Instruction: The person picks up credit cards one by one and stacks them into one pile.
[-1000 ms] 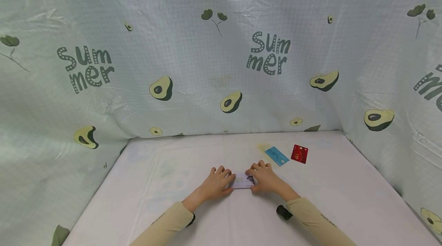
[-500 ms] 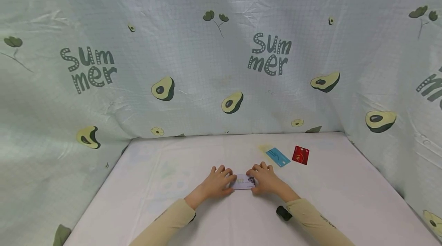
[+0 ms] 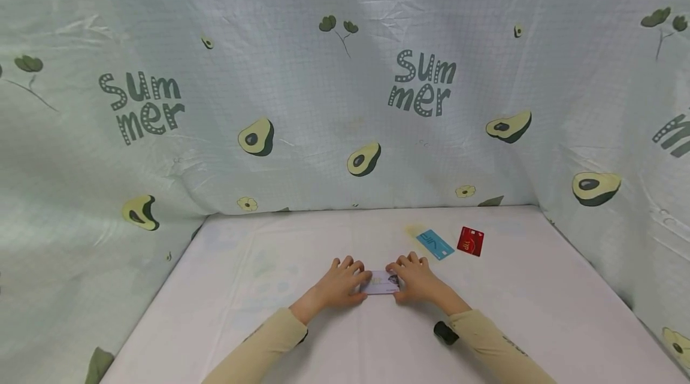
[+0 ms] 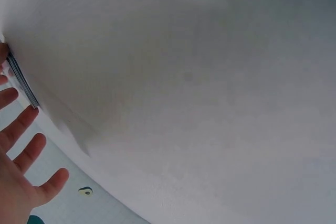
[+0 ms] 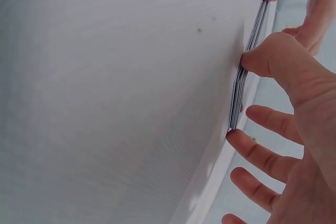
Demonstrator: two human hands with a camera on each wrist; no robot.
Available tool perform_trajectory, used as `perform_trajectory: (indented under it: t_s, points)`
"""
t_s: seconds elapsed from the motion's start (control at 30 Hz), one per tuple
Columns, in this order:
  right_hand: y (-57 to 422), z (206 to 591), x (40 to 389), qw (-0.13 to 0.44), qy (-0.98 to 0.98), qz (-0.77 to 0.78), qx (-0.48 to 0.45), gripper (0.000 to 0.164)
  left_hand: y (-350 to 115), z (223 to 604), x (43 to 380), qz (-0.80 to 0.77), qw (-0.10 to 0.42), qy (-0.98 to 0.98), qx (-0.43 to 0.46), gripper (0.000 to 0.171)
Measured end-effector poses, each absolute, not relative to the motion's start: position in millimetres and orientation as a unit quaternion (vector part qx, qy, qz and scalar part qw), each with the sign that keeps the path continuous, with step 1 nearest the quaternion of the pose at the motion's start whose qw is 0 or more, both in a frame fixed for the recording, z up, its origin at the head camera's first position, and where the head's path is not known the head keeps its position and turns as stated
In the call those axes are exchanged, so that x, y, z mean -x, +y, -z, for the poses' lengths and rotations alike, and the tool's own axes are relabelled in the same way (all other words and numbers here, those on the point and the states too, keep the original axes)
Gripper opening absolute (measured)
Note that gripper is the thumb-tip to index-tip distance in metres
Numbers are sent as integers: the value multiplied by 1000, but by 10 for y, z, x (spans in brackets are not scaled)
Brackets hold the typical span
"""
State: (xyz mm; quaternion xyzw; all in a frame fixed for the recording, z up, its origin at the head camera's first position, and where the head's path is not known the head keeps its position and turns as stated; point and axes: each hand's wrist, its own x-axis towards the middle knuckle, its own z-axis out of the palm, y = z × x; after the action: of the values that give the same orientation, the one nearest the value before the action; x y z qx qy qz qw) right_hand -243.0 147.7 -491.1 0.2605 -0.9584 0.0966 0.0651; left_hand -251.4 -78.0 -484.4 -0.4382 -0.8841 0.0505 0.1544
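Observation:
A small stack of plastic cards [image 3: 381, 283], its top card pale lilac with a dark picture at the right, lies flat on the white table between the two hands. My left hand [image 3: 341, 283] grips the stack's left end with thumb and fingers. At the right end, my right hand [image 3: 417, 279] pinches it between thumb and fingertips. Seen edge-on in the right wrist view, the stack [image 5: 240, 95] shows several thin layers, slightly uneven. The left wrist view catches only part of the stack [image 4: 23, 81], with fingertips at its end.
Beyond the right hand a blue card [image 3: 435, 244] lies askew on the table [image 3: 280, 342]. A red VIP card [image 3: 471, 241] is to its right. Printed curtain walls [image 3: 302, 102] enclose the table's back and sides. A black object [image 3: 445, 333] shows at the right cuff.
Both hands keep hold of the card stack in nearly the same place. The whole head view has shifted slightly. The blue and red cards lie as before.

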Motion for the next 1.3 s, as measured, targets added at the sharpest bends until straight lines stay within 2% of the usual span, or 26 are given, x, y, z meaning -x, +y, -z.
perform_trajectory:
  t_s: [0.47,0.7,0.97,1.3]
  points:
    - [1602,4867,2392,62,-959,-106,-256,54,-778,4844,2556,-70,193,-861,465,39]
    - [1726,4852,2376,67,-961,-115,-240,55,-729,4814,2571,-72,193,-859,469,43]
    - [1879,4801,2313,101,-960,-108,-238,51,-624,4758,2585,-57,218,-846,484,35]
    - [2056,4777,2222,95,-966,-113,-210,49,-497,4690,2585,-37,220,-835,504,29]
